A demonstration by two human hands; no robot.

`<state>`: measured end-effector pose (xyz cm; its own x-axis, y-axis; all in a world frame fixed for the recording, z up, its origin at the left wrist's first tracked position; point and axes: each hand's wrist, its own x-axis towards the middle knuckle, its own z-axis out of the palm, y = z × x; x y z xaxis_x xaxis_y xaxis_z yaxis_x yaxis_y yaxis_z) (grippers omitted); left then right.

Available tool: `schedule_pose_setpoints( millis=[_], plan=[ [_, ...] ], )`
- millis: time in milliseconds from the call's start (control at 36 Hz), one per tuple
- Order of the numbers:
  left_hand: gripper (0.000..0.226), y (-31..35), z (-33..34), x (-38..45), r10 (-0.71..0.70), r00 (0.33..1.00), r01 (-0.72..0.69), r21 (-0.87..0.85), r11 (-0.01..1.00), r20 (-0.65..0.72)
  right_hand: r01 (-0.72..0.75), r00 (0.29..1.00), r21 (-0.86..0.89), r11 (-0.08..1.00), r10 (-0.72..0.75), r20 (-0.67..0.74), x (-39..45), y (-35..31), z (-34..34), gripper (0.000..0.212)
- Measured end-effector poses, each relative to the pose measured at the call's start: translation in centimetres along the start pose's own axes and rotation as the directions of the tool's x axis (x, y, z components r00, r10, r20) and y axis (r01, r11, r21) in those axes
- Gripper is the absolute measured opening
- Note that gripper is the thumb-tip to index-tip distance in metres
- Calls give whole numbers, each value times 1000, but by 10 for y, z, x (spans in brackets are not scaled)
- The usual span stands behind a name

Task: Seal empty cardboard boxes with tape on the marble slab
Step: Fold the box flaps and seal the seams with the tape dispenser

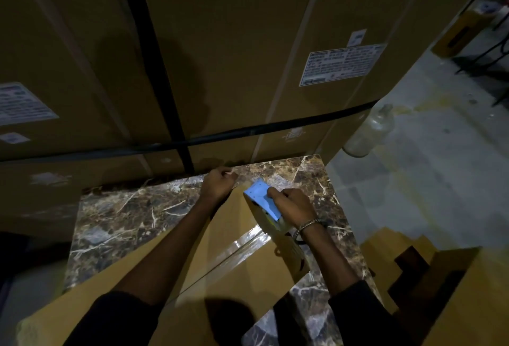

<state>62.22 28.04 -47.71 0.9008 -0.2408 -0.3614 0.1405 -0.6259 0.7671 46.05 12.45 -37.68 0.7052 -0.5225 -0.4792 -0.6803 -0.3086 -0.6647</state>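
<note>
A brown cardboard box lies across the dark veined marble slab, with a shiny strip of clear tape running along its closed top seam. My right hand grips a blue tape dispenser at the far end of the box top. My left hand is curled at the box's far corner, its fingers pinched as if on the tape's end. The tape itself between those fingers is too faint to make out.
Large strapped cardboard cartons with white labels rise right behind the slab. A clear bottle stands on the grey floor to the right. More open cardboard boxes sit low at the right.
</note>
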Motion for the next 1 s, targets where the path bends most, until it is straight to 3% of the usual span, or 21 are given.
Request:
schedule_pose_setpoints(
  millis=[83, 167, 222, 583, 722, 833, 917, 1000],
  plan=[
    [22, 3, -1, -12, 179, 984, -180, -18, 984, -11, 17, 1000, -19, 1000, -17, -2, 0, 1, 2, 51],
    [38, -1, 1, -20, 366, 919, -377, 49, 925, 149, 34, 999, -28, 999, -34, -2, -2, -1, 3, 51],
    [45, -4, 0, -23, 399, 890, -428, 104, 898, 223, 37, 999, -34, 999, -37, 3, -3, -2, 3, 51],
    [51, -2, 0, -30, 373, 909, -399, 129, 908, 184, 51, 997, -114, 992, -44, 63, -13, -13, -7, 60],
    [50, -7, 4, -29, 311, 933, -342, 179, 923, 178, -1, 996, -175, 984, 17, 90, -24, 0, -25, 59],
    [52, -6, 5, -32, 289, 942, -326, 261, 909, 171, -59, 996, -170, 984, 69, 52, -39, 26, -41, 60],
    [67, 0, 3, -37, 249, 956, -284, 269, 920, 155, -54, 998, -196, 979, 58, 17, -43, 33, -35, 63],
    [57, 13, 2, -50, 227, 962, -268, 358, 895, 152, -35, 999, -225, 974, 28, -37, -43, 29, -25, 64]
  ],
)
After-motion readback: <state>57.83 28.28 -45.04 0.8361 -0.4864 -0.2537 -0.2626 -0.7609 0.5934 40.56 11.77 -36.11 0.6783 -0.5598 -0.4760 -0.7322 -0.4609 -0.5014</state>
